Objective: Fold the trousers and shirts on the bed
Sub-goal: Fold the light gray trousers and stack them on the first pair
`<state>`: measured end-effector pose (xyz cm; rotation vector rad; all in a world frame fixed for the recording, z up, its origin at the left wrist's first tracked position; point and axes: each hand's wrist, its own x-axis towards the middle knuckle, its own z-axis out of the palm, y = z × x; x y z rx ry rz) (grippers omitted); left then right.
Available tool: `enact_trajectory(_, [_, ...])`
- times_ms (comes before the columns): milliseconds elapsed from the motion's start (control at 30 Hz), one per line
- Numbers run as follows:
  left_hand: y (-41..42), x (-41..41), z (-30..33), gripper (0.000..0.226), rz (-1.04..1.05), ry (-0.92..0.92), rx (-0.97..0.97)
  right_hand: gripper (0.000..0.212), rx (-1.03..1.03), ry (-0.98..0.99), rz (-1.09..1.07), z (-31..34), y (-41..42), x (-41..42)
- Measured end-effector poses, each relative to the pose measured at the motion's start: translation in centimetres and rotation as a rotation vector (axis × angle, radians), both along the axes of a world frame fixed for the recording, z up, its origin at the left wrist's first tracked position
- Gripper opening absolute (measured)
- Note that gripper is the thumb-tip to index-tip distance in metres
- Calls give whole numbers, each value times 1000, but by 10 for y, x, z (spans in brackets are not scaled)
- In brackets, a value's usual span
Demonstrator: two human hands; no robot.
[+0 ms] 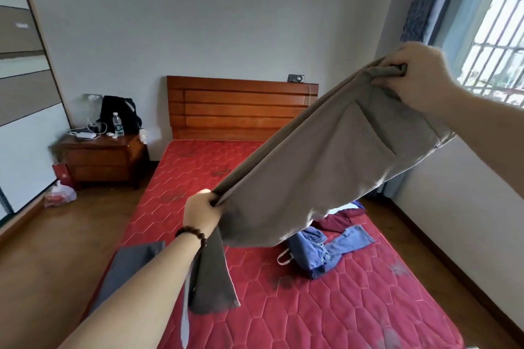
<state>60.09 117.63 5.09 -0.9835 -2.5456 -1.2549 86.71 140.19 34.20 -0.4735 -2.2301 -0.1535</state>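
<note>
Held up over a red mattress [283,306]: taupe trousers [312,167], stretched taut from 8 o'clock to 2 o'clock. Left hand [201,212], beaded bracelet [192,234] at the wrist, fingers curled tight round the leg end, loose fabric hanging below. Right hand [419,76] clenched on the bunched waistband near the window [496,37]. Lying on the mattress: blue jeans [326,249] and a maroon garment [340,219] at 4 o'clock, a folded grey garment [127,269] at 8 o'clock. Wooden headboard [241,108] at 12 o'clock, nightstand [105,159] at 10 o'clock.
</note>
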Motion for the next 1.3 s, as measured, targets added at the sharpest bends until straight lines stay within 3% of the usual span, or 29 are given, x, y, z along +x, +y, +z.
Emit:
enact_trajectory(67, [-26, 25, -5, 14, 4, -9, 125, 19, -18, 42, -41, 1, -9, 20])
enact_trajectory(167, [-55, 46, -22, 26, -128, -22, -67, 23, 20, -61, -81, 4, -29, 29])
enact_trajectory(300, [-85, 63, -42, 47, -89, -99, -127, 25, 100, -137, -56, 7, -61, 21])
enact_trajectory(400, [-88, 84, -43, 34, -234, -135, -343, 20, 139, -290, 49, 3, -88, 8])
enact_trajectory(500, [-76, 108, 2, 12, -403, -177, -106, 15, 154, -434, 211, -8, -119, -9])
enact_trajectory(633, [-58, 139, 96, 13, -525, -156, 288, 13, 105, -540, 388, -36, -154, -28])
enact_trajectory(700, [-55, 143, 128, 6, -506, -83, 357, 11, 105, -565, 450, -48, -164, -32])
enact_trajectory(800, [-53, 138, 142, 48, -464, -117, 332, 11, 31, -580, 513, -59, -170, -32])
enact_trajectory(900, [-52, 133, 135, 41, -451, -195, 321, 22, -58, -456, 541, -65, -165, -24])
enact_trajectory(1000, [-55, 128, 133, 23, -456, -298, 443, 63, -58, -104, 371, -80, -140, -7])
enact_trajectory(1067, [-58, 122, 133, 2, -474, -386, 550, 88, -221, 156, 183, -98, -116, 11])
enact_trajectory(1133, [-59, 118, 133, 11, -495, -438, 612, 103, -568, 306, 92, -123, -97, 25])
enact_trajectory(1200, [-60, 118, 134, 14, -511, -503, 675, 114, -1060, 289, 295, -154, -90, 29])
enact_trajectory(1233, [-61, 119, 135, 14, -513, -534, 699, 111, -1283, 258, 474, -169, -91, 28])
enact_trajectory(1300, [-64, 119, 137, 14, -507, -580, 731, 89, -1506, 218, 674, -188, -93, 20])
